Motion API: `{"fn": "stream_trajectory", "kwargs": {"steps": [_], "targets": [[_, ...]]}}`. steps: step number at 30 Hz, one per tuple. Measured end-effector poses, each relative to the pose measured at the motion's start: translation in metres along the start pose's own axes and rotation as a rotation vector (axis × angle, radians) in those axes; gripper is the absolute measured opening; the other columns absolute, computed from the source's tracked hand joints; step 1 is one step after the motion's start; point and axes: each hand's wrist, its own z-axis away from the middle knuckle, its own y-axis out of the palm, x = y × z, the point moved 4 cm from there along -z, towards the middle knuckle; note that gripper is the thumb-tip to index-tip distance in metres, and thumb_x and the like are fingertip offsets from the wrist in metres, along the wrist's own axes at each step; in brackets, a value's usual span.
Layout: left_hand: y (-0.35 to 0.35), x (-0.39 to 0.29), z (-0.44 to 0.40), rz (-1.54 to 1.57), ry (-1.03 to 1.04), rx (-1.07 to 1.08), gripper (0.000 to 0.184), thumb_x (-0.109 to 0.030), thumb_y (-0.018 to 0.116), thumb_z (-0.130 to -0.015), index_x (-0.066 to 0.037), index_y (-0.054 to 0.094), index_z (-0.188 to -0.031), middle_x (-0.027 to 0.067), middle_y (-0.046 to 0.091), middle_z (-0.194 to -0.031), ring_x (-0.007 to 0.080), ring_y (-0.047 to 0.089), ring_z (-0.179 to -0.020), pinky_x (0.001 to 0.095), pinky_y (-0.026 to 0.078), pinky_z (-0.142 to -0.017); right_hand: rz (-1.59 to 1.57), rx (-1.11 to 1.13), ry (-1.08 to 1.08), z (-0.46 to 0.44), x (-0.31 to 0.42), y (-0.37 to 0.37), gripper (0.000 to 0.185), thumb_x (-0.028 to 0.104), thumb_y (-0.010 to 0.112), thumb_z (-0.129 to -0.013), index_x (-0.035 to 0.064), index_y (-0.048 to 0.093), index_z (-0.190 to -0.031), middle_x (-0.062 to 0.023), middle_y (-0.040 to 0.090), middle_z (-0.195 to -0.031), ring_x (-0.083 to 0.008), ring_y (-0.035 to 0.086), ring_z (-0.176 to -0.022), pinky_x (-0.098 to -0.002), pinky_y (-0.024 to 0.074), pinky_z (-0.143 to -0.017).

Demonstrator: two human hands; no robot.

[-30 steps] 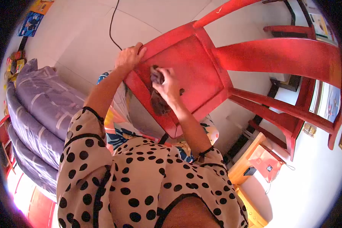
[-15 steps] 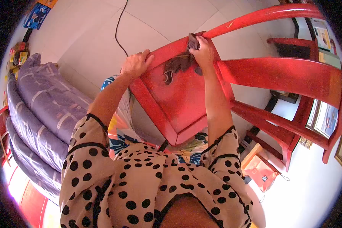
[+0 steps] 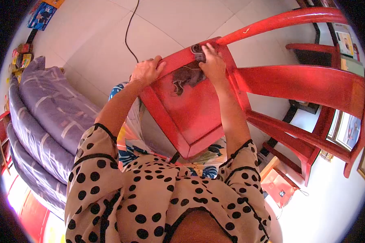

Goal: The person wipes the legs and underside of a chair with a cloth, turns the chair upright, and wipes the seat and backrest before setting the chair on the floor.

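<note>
A red wooden chair (image 3: pixel 194 111) is tilted in front of me, its seat facing me and its backrest to the right. My left hand (image 3: pixel 147 71) grips the seat's edge at the upper left. Near the seat's upper corner, my right hand (image 3: pixel 212 61) presses a dark cloth (image 3: pixel 184 78) against the wood. Part of the cloth lies spread on the seat panel, and part shows beside my fingers at the rim.
Purple patterned bedding or cushions (image 3: pixel 52 109) fill the left side. A dark cable (image 3: pixel 128 34) runs over the tiled floor (image 3: pixel 97 44). At the lower right hangs an orange-red bag (image 3: pixel 279 188). Another red chair (image 3: pixel 312 56) stands behind at the right.
My right hand has moved with the cloth from the seat's left part to its upper corner. The chair has shifted slightly downward in view. My left hand stays on the edge.
</note>
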Motion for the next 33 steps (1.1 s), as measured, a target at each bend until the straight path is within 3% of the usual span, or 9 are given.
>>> {"fn": "stream_trajectory", "kwargs": {"steps": [5,12,19,22,25,26,29,30,33], "targets": [[0.008,0.007,-0.002,0.021,0.035,-0.021,0.036,-0.044,0.047,-0.099,-0.010,0.058,-0.109,0.0211,0.070,-0.088,0.0426,0.068,-0.082,0.0520,0.056,-0.071,-0.004,-0.061,0.162,-0.002,-0.018,0.002,0.069,0.019,0.070,-0.072,0.0111,0.052,-0.138,-0.0058,0.045,-0.150,-0.0397,0.053,-0.122,-0.0493,0.0488,-0.098],[-0.002,0.002,-0.001,0.022,0.019,0.001,0.035,-0.042,0.049,-0.099,-0.009,0.058,-0.108,0.0217,0.070,-0.089,0.0419,0.068,-0.083,0.0517,0.056,-0.072,0.067,-0.028,-0.019,0.000,0.006,0.008,0.072,0.018,0.076,-0.068,0.0088,0.053,-0.136,-0.0208,0.048,-0.144,-0.0445,0.057,-0.114,-0.0496,0.0507,-0.095],[0.012,0.011,-0.004,0.022,0.086,-0.084,0.034,-0.041,0.050,-0.098,-0.009,0.058,-0.105,0.0194,0.070,-0.082,0.0401,0.069,-0.077,0.0496,0.057,-0.066,-0.006,0.097,-0.040,-0.014,0.026,0.001,0.062,0.024,0.076,-0.070,0.0071,0.056,-0.126,-0.0214,0.057,-0.126,-0.0438,0.059,-0.108,-0.0530,0.0536,-0.087],[0.006,0.007,0.000,0.023,0.074,-0.082,0.033,-0.041,0.050,-0.098,-0.009,0.058,-0.104,0.0193,0.069,-0.081,0.0408,0.069,-0.075,0.0499,0.057,-0.066,0.159,0.070,-0.020,-0.037,0.033,-0.024,0.057,0.023,0.075,-0.072,0.0050,0.057,-0.123,-0.0189,0.059,-0.119,-0.0411,0.059,-0.110,-0.0520,0.0537,-0.086],[0.002,0.007,0.000,0.037,0.070,-0.097,0.034,-0.041,0.050,-0.098,-0.009,0.058,-0.104,0.0194,0.069,-0.081,0.0413,0.068,-0.075,0.0498,0.057,-0.066,0.399,-0.124,-0.149,-0.067,0.038,-0.040,0.050,0.019,0.074,-0.073,0.0009,0.060,-0.117,-0.0157,0.060,-0.119,-0.0370,0.059,-0.112,-0.0471,0.0548,-0.083],[0.003,0.007,0.001,0.044,0.073,-0.105,0.034,-0.041,0.050,-0.098,-0.009,0.058,-0.104,0.0195,0.069,-0.080,0.0414,0.068,-0.075,0.0497,0.057,-0.066,0.522,-0.187,-0.194,-0.075,0.039,-0.040,0.035,0.018,0.069,-0.077,-0.0005,0.067,-0.107,-0.0146,0.066,-0.111,-0.0349,0.061,-0.109,-0.0549,0.0490,-0.090],[0.000,0.004,-0.001,0.032,-0.028,0.084,0.036,-0.043,0.046,-0.100,-0.013,0.059,-0.114,0.0177,0.070,-0.101,0.0412,0.068,-0.090,0.0508,0.055,-0.077,0.719,0.064,-0.216,-0.094,0.024,-0.026,0.027,0.020,0.066,-0.080,0.0035,0.073,-0.100,-0.0159,0.071,-0.104,-0.0362,0.063,-0.106,-0.0662,0.0361,-0.097],[-0.001,0.004,-0.002,0.037,-0.018,0.076,0.035,-0.042,0.046,-0.100,-0.012,0.059,-0.114,0.0180,0.070,-0.101,0.0411,0.068,-0.090,0.0506,0.055,-0.077,0.826,0.056,-0.155,-0.095,0.025,-0.024,0.024,0.024,0.063,-0.083,0.0103,0.077,-0.099,-0.0152,0.073,-0.101,-0.0362,0.064,-0.108,-0.0725,0.0238,-0.101],[0.001,0.006,0.001,0.054,-0.008,0.065,0.034,-0.041,0.047,-0.100,-0.012,0.059,-0.114,0.0194,0.070,-0.100,0.0408,0.068,-0.089,0.0505,0.055,-0.076,0.710,0.341,-0.084,-0.105,0.026,-0.031,0.026,0.025,0.063,-0.084,0.0120,0.076,-0.102,-0.0128,0.073,-0.105,-0.0349,0.063,-0.115,-0.0711,0.0225,-0.105]]}}
